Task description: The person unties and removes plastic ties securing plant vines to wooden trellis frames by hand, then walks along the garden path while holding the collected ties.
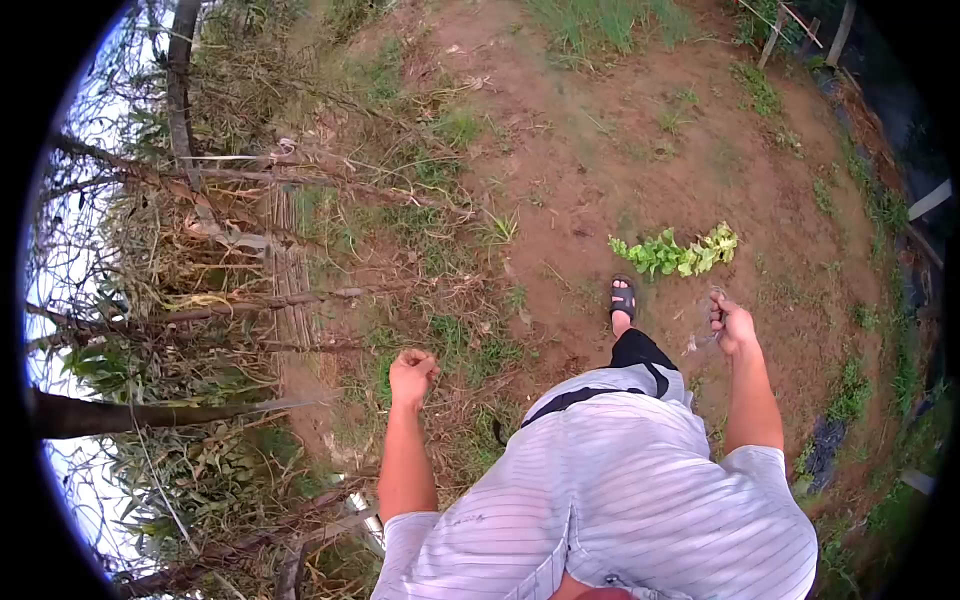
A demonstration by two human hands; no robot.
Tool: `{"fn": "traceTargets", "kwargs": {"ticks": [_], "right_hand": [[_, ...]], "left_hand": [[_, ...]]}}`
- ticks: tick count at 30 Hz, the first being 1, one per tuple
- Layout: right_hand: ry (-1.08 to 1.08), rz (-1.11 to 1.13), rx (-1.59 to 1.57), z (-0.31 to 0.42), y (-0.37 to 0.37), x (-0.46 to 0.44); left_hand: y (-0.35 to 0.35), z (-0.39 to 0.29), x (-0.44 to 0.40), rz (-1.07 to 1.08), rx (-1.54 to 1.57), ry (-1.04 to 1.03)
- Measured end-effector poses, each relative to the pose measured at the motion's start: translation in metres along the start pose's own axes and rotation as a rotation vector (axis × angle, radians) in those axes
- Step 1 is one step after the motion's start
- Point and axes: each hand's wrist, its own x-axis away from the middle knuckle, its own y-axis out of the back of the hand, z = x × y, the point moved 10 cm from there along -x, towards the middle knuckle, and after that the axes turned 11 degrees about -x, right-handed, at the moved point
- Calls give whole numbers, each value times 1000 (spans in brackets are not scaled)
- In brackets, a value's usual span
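My left hand (413,376) hangs out to the left above weedy ground, its fingers curled in, and nothing shows in it. On the right, my right hand (732,322) is closed around a thin, clear strand or piece of plastic (703,340), whose loose end dangles beside the fingers; its exact kind is too small to tell. Just beyond that hand, a row of leafy greens (675,252) lies on the bare soil, some leaves yellowish. One foot in a dark sandal (622,296) is planted close to the greens.
Brown soil (570,170) with patches of grass stretches ahead. Along the left runs a fence of wooden poles (180,90) and dry branches, with tangled plants behind it. Dark sheeting (825,455) and sticks line the right edge. Taller grass (605,25) grows at the far end.
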Motion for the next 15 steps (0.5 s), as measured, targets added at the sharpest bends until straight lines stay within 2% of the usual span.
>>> {"fn": "traceTargets", "kwargs": {"ticks": [3,6,9,11,15], "right_hand": [[-16,43,55,29,-72,-34],[-44,42,143,35,-107,-72],[-21,-10,144,49,-147,-93],[-10,-38,151,49,-173,-106],[70,-137,150,48,-193,-138]], "left_hand": [[2,22,-28,20,-7,120],[-11,43,-33,55,-38,196],[-41,34,-28,85,-20,243],[-52,63,-46,155,2,310],[-54,56,-114,233,-62,209]]}}
